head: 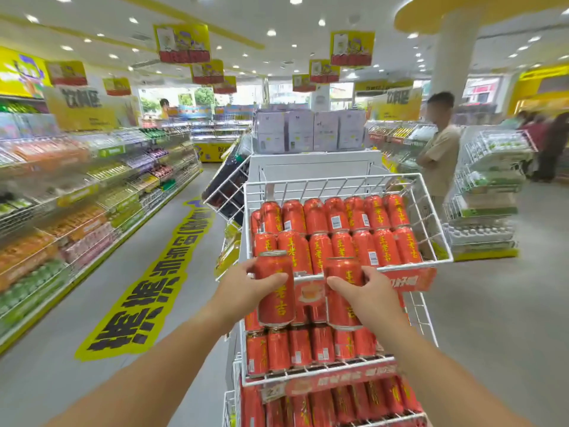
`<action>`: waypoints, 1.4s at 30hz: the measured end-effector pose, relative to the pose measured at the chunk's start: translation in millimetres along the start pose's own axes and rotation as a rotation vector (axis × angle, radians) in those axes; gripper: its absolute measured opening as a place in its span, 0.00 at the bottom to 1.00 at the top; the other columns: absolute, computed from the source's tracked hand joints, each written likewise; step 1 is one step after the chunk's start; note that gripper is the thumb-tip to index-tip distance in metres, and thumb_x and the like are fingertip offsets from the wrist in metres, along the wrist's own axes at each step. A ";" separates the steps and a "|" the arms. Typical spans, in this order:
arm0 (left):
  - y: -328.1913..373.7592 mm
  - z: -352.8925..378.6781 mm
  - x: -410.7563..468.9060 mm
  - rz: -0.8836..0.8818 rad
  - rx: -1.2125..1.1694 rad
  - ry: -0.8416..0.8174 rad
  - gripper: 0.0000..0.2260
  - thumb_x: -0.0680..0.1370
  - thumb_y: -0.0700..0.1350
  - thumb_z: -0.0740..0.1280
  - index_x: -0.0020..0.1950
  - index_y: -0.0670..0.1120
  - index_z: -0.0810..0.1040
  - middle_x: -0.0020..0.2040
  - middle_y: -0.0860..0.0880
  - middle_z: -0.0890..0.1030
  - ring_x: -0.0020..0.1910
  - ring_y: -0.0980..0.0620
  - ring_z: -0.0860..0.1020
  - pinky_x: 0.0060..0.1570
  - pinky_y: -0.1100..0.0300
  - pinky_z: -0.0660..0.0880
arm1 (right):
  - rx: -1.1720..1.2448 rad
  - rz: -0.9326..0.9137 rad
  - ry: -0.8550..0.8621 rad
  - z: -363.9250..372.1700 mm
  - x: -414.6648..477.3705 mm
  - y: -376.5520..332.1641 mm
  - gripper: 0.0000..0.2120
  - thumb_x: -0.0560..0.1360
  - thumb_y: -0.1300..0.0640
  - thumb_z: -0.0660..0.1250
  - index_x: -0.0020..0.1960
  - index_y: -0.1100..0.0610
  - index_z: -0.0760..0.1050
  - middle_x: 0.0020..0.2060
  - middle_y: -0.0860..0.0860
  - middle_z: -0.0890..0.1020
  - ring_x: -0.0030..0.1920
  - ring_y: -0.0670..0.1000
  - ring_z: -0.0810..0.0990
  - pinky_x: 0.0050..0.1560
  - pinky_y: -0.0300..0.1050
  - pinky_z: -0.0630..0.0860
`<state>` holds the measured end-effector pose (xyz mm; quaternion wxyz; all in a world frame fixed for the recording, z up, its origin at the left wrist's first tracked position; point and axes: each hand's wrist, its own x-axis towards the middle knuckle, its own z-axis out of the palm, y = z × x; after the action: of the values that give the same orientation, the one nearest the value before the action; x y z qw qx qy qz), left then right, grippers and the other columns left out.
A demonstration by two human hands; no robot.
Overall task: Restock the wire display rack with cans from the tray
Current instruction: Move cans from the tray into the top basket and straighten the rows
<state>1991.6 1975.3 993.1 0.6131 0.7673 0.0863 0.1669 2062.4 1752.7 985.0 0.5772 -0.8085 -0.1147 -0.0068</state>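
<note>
Two bare forearms were stretched forward from the bottom edge. A red drink can with yellow characters [275, 291] was gripped upright by the left hand [246, 285], thumb laid across the front, fingers curled round the back. A second red can of the same kind [343, 298] was gripped upright by the right hand [374, 295], thumb on its front, fingers wrapped round its right side. Both cans were held side by side, apart from each other, just in front of the front rim of the top basket [329, 179] of the white wire display rack [421, 312].

Below the hands, a middle tier of red cans [300, 346] and a bottom tier of red cans [354, 402] were seen, each fronted by a red label strip. The tilted top basket was filled with two rows of matching red cans [338, 229], lying back on the slope. A red banner strip [409, 280] was fixed along its front edge.

On the grey floor to the left, a yellow floor sticker with black characters [147, 291] was laid along the aisle. Long stocked shelves [77, 192] were ranged further left, blurred. Behind the rack, pale boxes [311, 131] were stacked on a white unit. To the right, a person in a beige shirt [440, 155] was stood with arms folded, beside a white pillar [455, 50]. Yellow hanging signs [182, 43] were hung from the ceiling.
</note>
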 end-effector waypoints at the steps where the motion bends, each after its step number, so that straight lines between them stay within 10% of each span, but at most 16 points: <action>1: 8.3 3.4 8.4 0.010 0.005 0.001 0.08 0.73 0.42 0.77 0.51 0.46 0.85 0.40 0.54 0.85 0.39 0.58 0.84 0.37 0.67 0.78 | -0.003 -0.002 -0.004 -4.8 7.7 -6.1 0.15 0.69 0.44 0.76 0.48 0.50 0.76 0.41 0.44 0.81 0.41 0.44 0.79 0.43 0.44 0.77; 5: 33.8 22.3 44.1 0.037 0.034 0.047 0.16 0.70 0.45 0.80 0.55 0.49 0.80 0.43 0.52 0.85 0.39 0.56 0.84 0.37 0.63 0.78 | -0.013 -0.041 -0.018 -20.7 48.1 -18.0 0.39 0.70 0.41 0.75 0.74 0.58 0.67 0.64 0.52 0.77 0.56 0.50 0.77 0.56 0.46 0.72; 12: 48.1 64.5 97.9 0.020 0.151 0.114 0.25 0.66 0.50 0.82 0.61 0.53 0.79 0.44 0.52 0.85 0.42 0.57 0.85 0.43 0.63 0.81 | -0.012 -0.067 -0.107 -44.7 127.7 -7.5 0.44 0.69 0.40 0.75 0.77 0.58 0.63 0.74 0.55 0.69 0.71 0.56 0.70 0.65 0.50 0.70; 17: 38.1 84.1 128.6 -0.028 0.288 0.130 0.24 0.65 0.52 0.83 0.59 0.52 0.81 0.52 0.49 0.85 0.53 0.52 0.83 0.49 0.61 0.81 | -0.032 0.001 -0.174 -47.5 167.7 11.8 0.45 0.67 0.38 0.76 0.74 0.61 0.66 0.67 0.53 0.76 0.63 0.55 0.76 0.61 0.48 0.74; 20: 37.7 91.7 137.1 -0.009 0.411 0.105 0.18 0.67 0.52 0.82 0.53 0.52 0.82 0.44 0.54 0.86 0.45 0.54 0.84 0.45 0.62 0.81 | -0.043 0.060 -0.224 -47.4 176.8 19.8 0.22 0.73 0.45 0.74 0.61 0.54 0.75 0.40 0.42 0.73 0.40 0.44 0.72 0.41 0.39 0.71; 22: 34.8 92.8 143.1 0.000 0.534 0.104 0.31 0.66 0.55 0.82 0.66 0.52 0.77 0.54 0.58 0.80 0.51 0.57 0.79 0.50 0.65 0.74 | -0.088 0.093 -0.224 -44.0 181.8 24.1 0.15 0.73 0.45 0.74 0.47 0.50 0.71 0.37 0.40 0.72 0.35 0.40 0.71 0.35 0.36 0.72; 27: 17.8 91.4 158.4 0.060 0.758 0.078 0.30 0.65 0.66 0.77 0.64 0.58 0.78 0.54 0.54 0.78 0.56 0.53 0.74 0.58 0.53 0.75 | -0.087 0.044 -0.205 -27.6 196.3 38.1 0.44 0.60 0.32 0.75 0.70 0.51 0.69 0.62 0.50 0.79 0.58 0.54 0.81 0.57 0.55 0.80; 42: -5.0 88.3 203.2 0.073 1.153 -0.068 0.30 0.73 0.72 0.63 0.69 0.57 0.76 0.64 0.56 0.74 0.65 0.50 0.66 0.67 0.47 0.57 | -0.228 -0.043 -0.151 -12.0 219.5 61.3 0.49 0.59 0.24 0.67 0.72 0.52 0.71 0.65 0.49 0.78 0.63 0.52 0.78 0.62 0.55 0.78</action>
<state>2212.8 1964.5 1001.8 0.0920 0.9848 0.1173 0.0892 2289.5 1761.6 963.4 0.4710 -0.8644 -0.1737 0.0285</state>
